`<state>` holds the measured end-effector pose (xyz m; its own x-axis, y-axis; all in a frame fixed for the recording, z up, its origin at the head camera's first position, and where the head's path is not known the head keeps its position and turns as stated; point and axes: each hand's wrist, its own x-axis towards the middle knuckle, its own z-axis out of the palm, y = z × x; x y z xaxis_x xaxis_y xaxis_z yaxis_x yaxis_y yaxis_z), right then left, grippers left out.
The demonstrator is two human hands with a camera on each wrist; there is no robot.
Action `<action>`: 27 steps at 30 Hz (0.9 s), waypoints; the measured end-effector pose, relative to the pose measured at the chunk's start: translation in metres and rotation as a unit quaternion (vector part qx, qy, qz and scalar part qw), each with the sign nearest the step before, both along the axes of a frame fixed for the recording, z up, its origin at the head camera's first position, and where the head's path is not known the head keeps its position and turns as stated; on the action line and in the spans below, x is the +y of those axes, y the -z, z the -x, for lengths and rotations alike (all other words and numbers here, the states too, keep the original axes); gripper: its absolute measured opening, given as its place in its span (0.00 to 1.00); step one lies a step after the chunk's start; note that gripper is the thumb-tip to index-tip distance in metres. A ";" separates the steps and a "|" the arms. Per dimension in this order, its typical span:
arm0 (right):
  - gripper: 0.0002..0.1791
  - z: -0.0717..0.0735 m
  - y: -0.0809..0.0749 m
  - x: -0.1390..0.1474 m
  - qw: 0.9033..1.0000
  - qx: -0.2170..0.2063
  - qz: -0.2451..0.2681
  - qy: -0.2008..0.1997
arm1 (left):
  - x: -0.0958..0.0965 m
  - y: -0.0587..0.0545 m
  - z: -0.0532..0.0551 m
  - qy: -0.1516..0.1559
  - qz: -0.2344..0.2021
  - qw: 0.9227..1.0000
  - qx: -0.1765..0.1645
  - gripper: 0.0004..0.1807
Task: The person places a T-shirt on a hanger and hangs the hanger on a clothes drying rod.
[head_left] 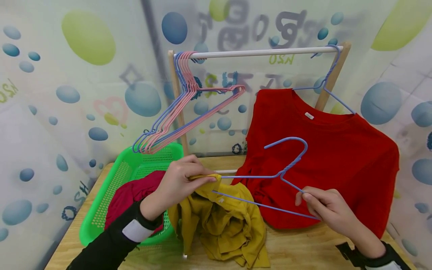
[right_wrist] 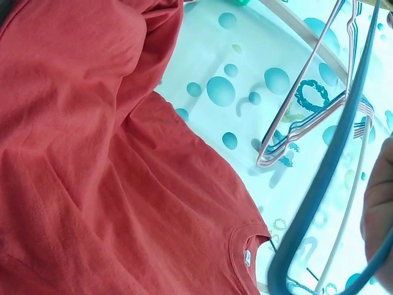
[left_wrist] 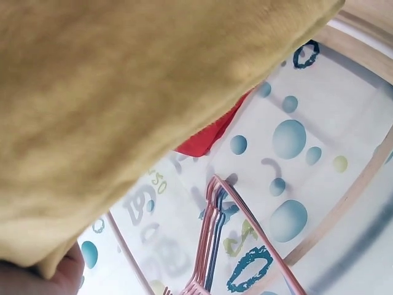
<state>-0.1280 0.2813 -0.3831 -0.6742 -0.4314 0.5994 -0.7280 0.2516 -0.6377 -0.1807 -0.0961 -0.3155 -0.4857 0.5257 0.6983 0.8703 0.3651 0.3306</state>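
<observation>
In the head view my left hand [head_left: 180, 178] pinches the collar of a mustard-yellow shirt [head_left: 233, 228], whose lower part lies bunched on the table. A blue hanger [head_left: 249, 176] has its left end inside the yellow collar, its hook pointing up and to the left. My right hand [head_left: 325, 208] grips the hanger near its right end, thumb and fingers curled round the wire. The yellow cloth [left_wrist: 110, 92] fills much of the left wrist view, with part of my left hand at the lower corner. The hanger's wire [right_wrist: 331, 160] crosses the right wrist view, blurred.
A red shirt [head_left: 320, 150] hangs on a blue hanger at the right of the rack's white rail [head_left: 263, 52]. Several pink and blue hangers [head_left: 189, 90] hang at its left. A green basket [head_left: 98, 210] with dark red cloth [head_left: 135, 191] stands on the wooden table [head_left: 148, 258].
</observation>
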 end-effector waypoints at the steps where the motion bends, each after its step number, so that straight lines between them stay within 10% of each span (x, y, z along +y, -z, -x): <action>1: 0.24 0.000 0.000 0.000 1.000 0.000 -0.002 0.003 | 0.001 -0.001 0.000 0.001 0.001 1.000 0.001 0.06; 27: 0.24 -0.001 -0.001 -0.014 0.998 0.048 -0.016 0.038 | 0.016 -0.004 0.001 0.023 0.015 0.999 0.023 0.05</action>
